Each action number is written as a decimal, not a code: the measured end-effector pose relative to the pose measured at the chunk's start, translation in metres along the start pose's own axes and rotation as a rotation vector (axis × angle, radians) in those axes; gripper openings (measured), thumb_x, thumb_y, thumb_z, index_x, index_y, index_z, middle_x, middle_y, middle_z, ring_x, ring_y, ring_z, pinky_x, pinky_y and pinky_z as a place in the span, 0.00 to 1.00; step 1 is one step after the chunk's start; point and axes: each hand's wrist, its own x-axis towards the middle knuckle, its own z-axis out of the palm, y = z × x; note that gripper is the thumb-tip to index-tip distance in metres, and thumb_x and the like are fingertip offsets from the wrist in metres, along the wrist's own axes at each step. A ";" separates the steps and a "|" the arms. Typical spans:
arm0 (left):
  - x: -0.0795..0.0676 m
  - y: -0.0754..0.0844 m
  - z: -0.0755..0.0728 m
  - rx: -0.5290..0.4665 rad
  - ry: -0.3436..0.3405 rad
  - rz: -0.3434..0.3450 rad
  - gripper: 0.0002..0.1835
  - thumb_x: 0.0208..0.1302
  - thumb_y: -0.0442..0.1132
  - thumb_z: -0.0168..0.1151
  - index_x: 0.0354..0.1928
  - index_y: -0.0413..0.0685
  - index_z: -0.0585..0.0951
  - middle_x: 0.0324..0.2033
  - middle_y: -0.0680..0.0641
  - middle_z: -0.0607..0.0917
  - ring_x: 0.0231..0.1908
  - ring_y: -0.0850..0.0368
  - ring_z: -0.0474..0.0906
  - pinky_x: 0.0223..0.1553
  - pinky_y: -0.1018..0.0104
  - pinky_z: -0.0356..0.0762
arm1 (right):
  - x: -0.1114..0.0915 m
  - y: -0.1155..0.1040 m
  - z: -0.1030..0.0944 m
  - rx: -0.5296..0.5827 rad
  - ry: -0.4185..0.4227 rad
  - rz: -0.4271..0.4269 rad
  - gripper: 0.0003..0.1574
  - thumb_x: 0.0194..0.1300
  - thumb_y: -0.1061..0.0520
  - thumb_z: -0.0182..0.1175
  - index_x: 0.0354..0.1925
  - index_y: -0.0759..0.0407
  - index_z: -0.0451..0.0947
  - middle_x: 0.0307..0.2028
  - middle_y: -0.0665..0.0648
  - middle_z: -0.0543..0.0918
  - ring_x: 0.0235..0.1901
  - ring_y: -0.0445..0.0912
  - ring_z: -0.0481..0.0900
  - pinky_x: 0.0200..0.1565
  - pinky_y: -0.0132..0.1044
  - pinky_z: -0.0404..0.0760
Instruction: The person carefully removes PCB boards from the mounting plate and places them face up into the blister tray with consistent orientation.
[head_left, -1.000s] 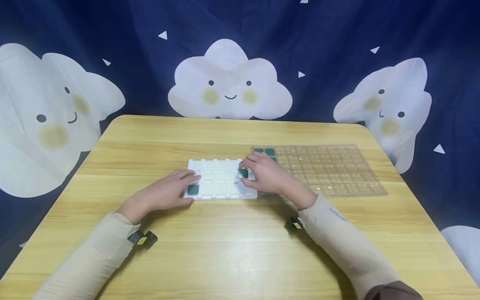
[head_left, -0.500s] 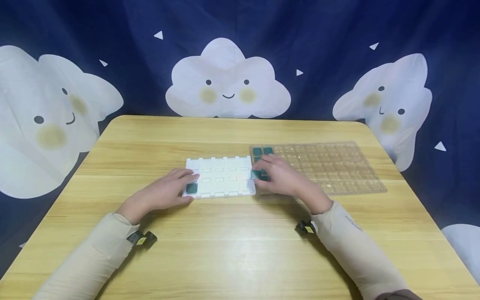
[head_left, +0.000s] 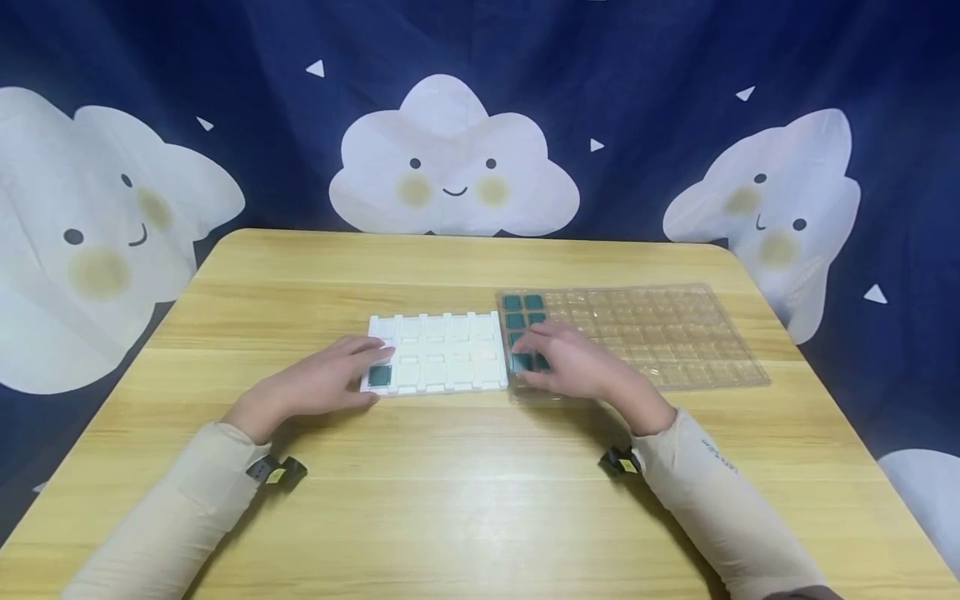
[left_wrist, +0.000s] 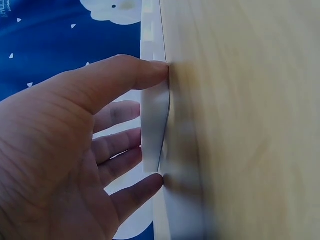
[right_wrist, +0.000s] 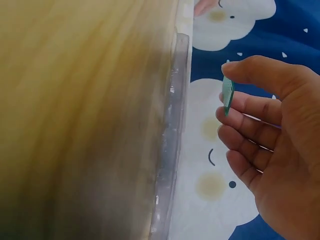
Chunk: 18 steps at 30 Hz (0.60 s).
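Observation:
My right hand point(head_left: 566, 360) pinches a thin green square chip point(right_wrist: 228, 94) between thumb and fingers, held on edge in the right wrist view. In the head view it is over the near-left corner of a clear plastic tray point(head_left: 652, 337), where several other green chips point(head_left: 522, 311) sit in the left columns of pockets. My left hand point(head_left: 322, 379) holds the left end of a white tray point(head_left: 450, 377), thumb at the near edge and fingers at the end and over the top. One green chip point(head_left: 380, 376) lies in the white tray's near-left pocket.
The two trays lie side by side on a wooden table point(head_left: 465, 500), the clear one to the right. A dark blue curtain point(head_left: 637, 75) with smiling clouds hangs behind the table's far edge.
My right hand has moved right with the chip, from over the white tray's right end to over the clear tray. My left hand has stayed at the white tray's left end.

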 end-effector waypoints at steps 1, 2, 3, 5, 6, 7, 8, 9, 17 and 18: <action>0.000 0.000 0.000 -0.001 -0.001 0.002 0.41 0.61 0.49 0.68 0.72 0.42 0.64 0.69 0.36 0.64 0.69 0.37 0.56 0.68 0.42 0.57 | 0.000 0.000 0.000 -0.006 -0.002 -0.006 0.24 0.61 0.47 0.68 0.51 0.58 0.81 0.48 0.54 0.82 0.50 0.50 0.78 0.59 0.47 0.74; 0.000 -0.001 -0.001 -0.004 -0.002 0.004 0.41 0.61 0.48 0.68 0.72 0.42 0.64 0.69 0.36 0.64 0.69 0.37 0.56 0.68 0.42 0.57 | -0.001 0.001 0.001 -0.007 -0.004 -0.012 0.23 0.61 0.47 0.68 0.51 0.58 0.81 0.48 0.54 0.82 0.50 0.51 0.78 0.59 0.47 0.74; 0.000 -0.001 -0.001 -0.004 -0.004 0.006 0.41 0.61 0.48 0.68 0.72 0.42 0.64 0.69 0.36 0.64 0.69 0.37 0.56 0.68 0.42 0.56 | -0.001 0.001 0.002 -0.008 -0.006 -0.018 0.23 0.61 0.47 0.68 0.50 0.58 0.82 0.48 0.55 0.83 0.50 0.51 0.78 0.60 0.48 0.73; 0.000 -0.002 -0.002 -0.007 -0.006 0.013 0.41 0.61 0.48 0.68 0.72 0.42 0.64 0.69 0.36 0.64 0.69 0.37 0.56 0.68 0.42 0.56 | -0.001 0.002 0.003 -0.013 -0.013 -0.031 0.22 0.61 0.48 0.68 0.50 0.58 0.82 0.49 0.56 0.83 0.51 0.53 0.78 0.61 0.50 0.71; 0.000 -0.002 -0.002 -0.009 -0.008 0.016 0.40 0.61 0.47 0.68 0.72 0.42 0.64 0.69 0.36 0.64 0.69 0.37 0.56 0.68 0.42 0.56 | -0.001 0.003 0.004 -0.016 -0.015 -0.038 0.22 0.60 0.48 0.68 0.49 0.58 0.82 0.49 0.56 0.83 0.52 0.54 0.78 0.61 0.51 0.71; -0.001 -0.002 -0.002 -0.011 -0.010 0.018 0.40 0.61 0.47 0.68 0.72 0.42 0.64 0.69 0.36 0.64 0.69 0.37 0.56 0.68 0.42 0.56 | -0.001 0.004 0.004 -0.018 -0.014 -0.049 0.22 0.60 0.48 0.69 0.48 0.59 0.82 0.48 0.56 0.83 0.51 0.53 0.79 0.61 0.51 0.72; -0.001 -0.002 -0.002 -0.014 -0.011 0.018 0.40 0.61 0.47 0.68 0.72 0.42 0.64 0.69 0.36 0.64 0.69 0.37 0.56 0.68 0.42 0.56 | -0.002 0.004 0.005 -0.018 -0.015 -0.056 0.22 0.59 0.48 0.69 0.48 0.59 0.83 0.47 0.55 0.83 0.49 0.52 0.79 0.60 0.50 0.73; -0.001 -0.002 -0.002 -0.015 -0.011 0.020 0.40 0.61 0.47 0.68 0.72 0.42 0.64 0.69 0.36 0.64 0.69 0.37 0.56 0.68 0.42 0.56 | -0.002 0.005 0.005 -0.020 -0.017 -0.063 0.22 0.59 0.48 0.70 0.48 0.59 0.83 0.46 0.55 0.83 0.48 0.52 0.79 0.59 0.50 0.74; -0.002 -0.005 0.000 -0.032 -0.014 0.017 0.40 0.62 0.48 0.68 0.73 0.44 0.64 0.70 0.37 0.63 0.69 0.38 0.56 0.68 0.42 0.56 | -0.004 0.005 0.006 -0.002 -0.084 -0.040 0.21 0.59 0.48 0.69 0.48 0.57 0.83 0.43 0.53 0.82 0.47 0.51 0.77 0.56 0.49 0.76; -0.002 -0.005 0.000 -0.032 -0.014 0.016 0.40 0.62 0.48 0.68 0.73 0.44 0.64 0.70 0.37 0.63 0.69 0.38 0.56 0.68 0.42 0.56 | -0.005 0.004 0.006 0.004 -0.098 -0.030 0.21 0.59 0.48 0.69 0.49 0.57 0.83 0.44 0.53 0.82 0.48 0.52 0.77 0.56 0.49 0.76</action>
